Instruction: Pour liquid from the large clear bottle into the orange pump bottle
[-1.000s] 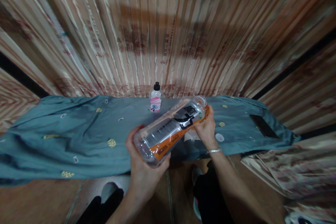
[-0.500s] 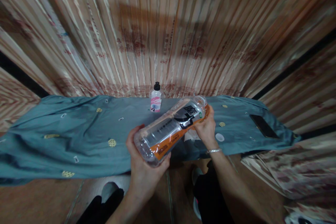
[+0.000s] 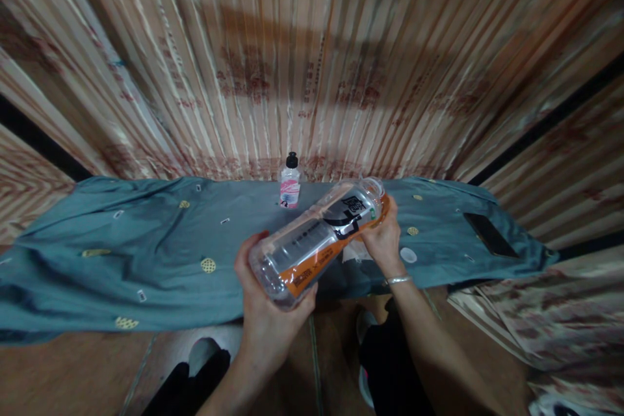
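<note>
A large clear plastic bottle (image 3: 316, 240) with an orange, black and silver label is held tilted above the cloth, its uncapped mouth toward the upper right. My left hand (image 3: 268, 302) is closed around its base. Near the neck, my right hand (image 3: 383, 234) grips the other end; part of its fingers is hidden behind the bottle. Beyond the bottle stands a small clear squeeze bottle (image 3: 290, 188) with a black cap and a pink and white label. Right of my right wrist lies a white round disc (image 3: 408, 255), which looks like a cap.
A teal cloth (image 3: 160, 227) with yellow prints covers the narrow table. A dark phone (image 3: 489, 234) lies toward its right end. Behind it hangs a striped curtain (image 3: 312, 65). A pale piece of something flat (image 3: 355, 251) shows partly under the bottle.
</note>
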Demonstrator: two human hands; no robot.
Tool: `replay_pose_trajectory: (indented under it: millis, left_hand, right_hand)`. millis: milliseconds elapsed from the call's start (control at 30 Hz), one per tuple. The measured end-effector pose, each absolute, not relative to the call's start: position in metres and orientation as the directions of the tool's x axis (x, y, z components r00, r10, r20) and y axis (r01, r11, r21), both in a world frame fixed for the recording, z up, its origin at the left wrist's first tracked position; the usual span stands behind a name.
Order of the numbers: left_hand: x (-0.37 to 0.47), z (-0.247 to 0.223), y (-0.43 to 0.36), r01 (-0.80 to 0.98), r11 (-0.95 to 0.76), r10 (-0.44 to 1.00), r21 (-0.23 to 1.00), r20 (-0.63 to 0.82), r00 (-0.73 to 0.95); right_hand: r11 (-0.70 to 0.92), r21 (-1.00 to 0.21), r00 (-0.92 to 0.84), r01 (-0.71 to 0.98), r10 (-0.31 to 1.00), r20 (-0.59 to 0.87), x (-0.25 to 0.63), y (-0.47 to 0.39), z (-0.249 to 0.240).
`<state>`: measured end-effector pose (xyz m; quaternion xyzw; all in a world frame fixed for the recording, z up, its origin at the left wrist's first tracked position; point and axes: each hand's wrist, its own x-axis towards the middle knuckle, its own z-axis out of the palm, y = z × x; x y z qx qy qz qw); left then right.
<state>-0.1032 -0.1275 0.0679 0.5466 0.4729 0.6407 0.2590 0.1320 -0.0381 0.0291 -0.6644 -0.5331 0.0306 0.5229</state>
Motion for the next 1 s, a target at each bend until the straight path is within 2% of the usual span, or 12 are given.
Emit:
replay_pose_trajectory:
  millis: [700, 1000]
  left_hand:
    - [-0.1029, 0.0623, -0.1269, 0.198, -0.427, 0.834, 0.882, 0.469, -0.29]
    - [-0.1038, 0.065, -0.1271, 0.191, -0.389, 0.858, 0.901, 0.43, -0.281]
  right_hand:
    - [0.109, -0.72, 0.429, 0.685, 0.738, 0.521, 0.1325, -0.0374, 0.0275]
    - [0.124, -0.716, 0.424, 0.687, 0.731, 0.534, 0.1307, -0.0385, 0.0289]
